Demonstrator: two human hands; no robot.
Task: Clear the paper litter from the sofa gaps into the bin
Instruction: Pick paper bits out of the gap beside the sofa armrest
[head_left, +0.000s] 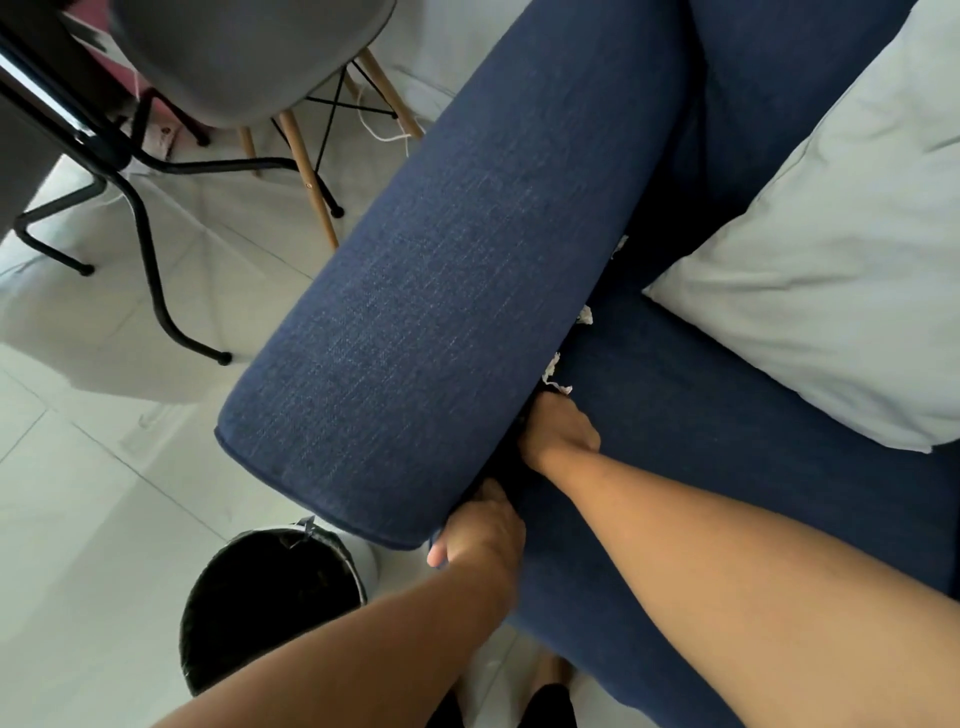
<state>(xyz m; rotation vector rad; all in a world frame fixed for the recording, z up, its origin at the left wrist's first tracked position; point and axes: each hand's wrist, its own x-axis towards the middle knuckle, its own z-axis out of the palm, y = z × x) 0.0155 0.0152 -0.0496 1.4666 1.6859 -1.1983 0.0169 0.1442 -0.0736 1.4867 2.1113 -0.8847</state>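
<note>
Your left hand (483, 525) grips the armrest (415, 312) end. Your right hand (561, 431) is buried in the gap, finger spread hidden. Paper scraps (553, 371) lie just beyond it, strung along the crevice; bin (270, 597) sits by your left.

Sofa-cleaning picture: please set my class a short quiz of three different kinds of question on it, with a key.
1. True or false: the bin stands on the floor beside the sofa armrest.
2. Where does the right hand reach? A) into the gap between armrest and seat B) onto the pillow C) into the bin
3. Fill in: white paper scraps show along the ____ just beyond the right hand.

Key: 1 true; 2 A; 3 gap. The left hand grips the armrest's near end.
</note>
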